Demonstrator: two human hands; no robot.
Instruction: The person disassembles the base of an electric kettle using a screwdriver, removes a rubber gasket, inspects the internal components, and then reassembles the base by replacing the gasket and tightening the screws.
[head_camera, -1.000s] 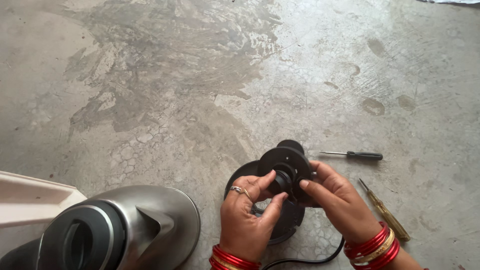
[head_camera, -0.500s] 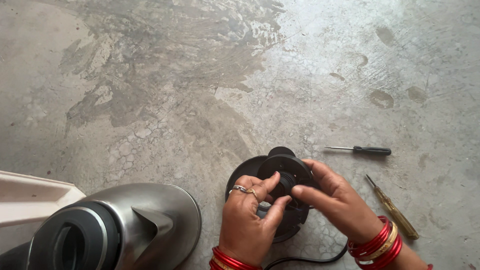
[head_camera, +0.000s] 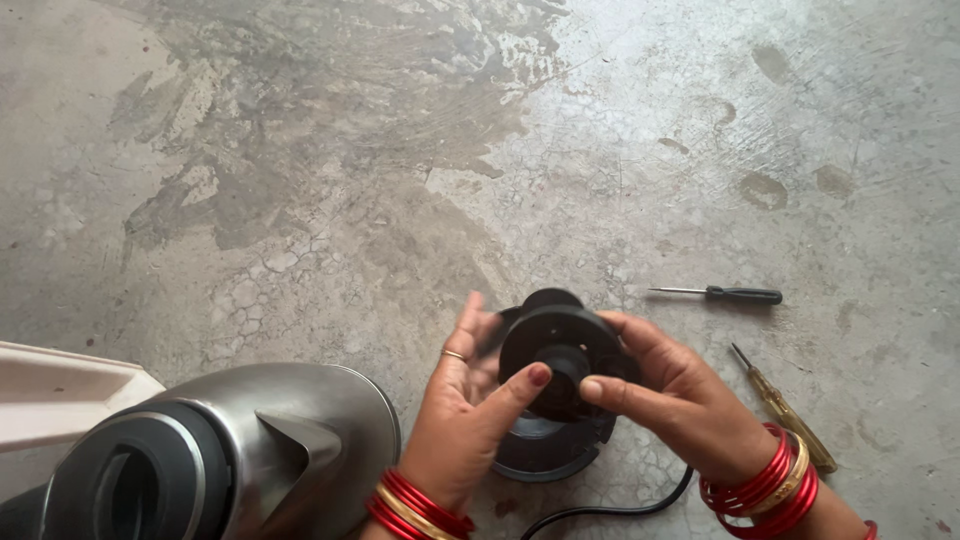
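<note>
Two hands are in the head view. What do they hold?

— Both hold a round black disc (head_camera: 562, 362). It is tilted up so its flat face looks at the camera.

— How does the left hand (head_camera: 468, 410) hold it?

— Its thumb presses on the middle of the disc. Its fingers go behind the left edge. So its grip is closed on the disc.

— And the right hand (head_camera: 672, 395)?

— Its thumb sits on the middle too, just beside the other thumb. Its fingers wrap over the right edge. That grip is closed on the disc as well.

— Where is the disc?

— It is up off the concrete floor (head_camera: 300, 180), right above a round black base (head_camera: 545, 450). The base lies flat on the floor. A black cord (head_camera: 610, 508) runs out from under it.

— What else is near?

— A shiny metal kettle (head_camera: 250, 450) with a black lid lies at the lower left, close to the left wrist. A white thing (head_camera: 60, 390) peeks out behind it. I cannot tell what it is.

— Any tools?

— Yes. A black screwdriver (head_camera: 725, 294) lies on the floor to the right of the hands. A yellow screwdriver (head_camera: 785, 412) lies just beside the right wrist. Red bangles are on both wrists.
</note>
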